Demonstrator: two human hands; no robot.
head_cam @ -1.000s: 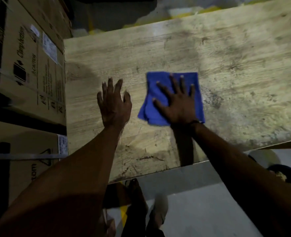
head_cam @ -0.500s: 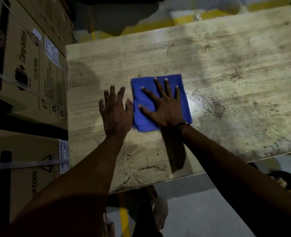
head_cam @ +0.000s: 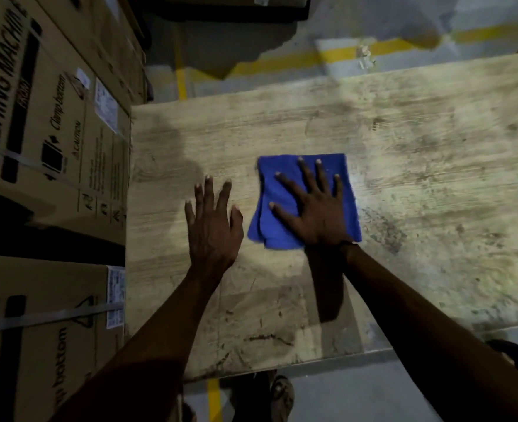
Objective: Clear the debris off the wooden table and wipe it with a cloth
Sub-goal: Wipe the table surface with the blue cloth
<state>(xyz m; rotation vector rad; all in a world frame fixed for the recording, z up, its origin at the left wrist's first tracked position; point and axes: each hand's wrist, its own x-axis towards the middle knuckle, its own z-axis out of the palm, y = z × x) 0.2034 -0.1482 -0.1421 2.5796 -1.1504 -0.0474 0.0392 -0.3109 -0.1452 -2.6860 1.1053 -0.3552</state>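
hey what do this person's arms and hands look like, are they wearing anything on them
Both arms are bare to as far up as the view shows: no sleeves and no gloves. The right hand has a thin dark band at its wrist; whether it is a watch or a bracelet cannot be told. The left hand shows nothing worn.

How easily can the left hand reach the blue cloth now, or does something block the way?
Probably yes. The left hand lies flat on the wooden table just beside the blue cloth, with only bare wood between them. The right hand presses on the cloth, though its left edge stays uncovered.
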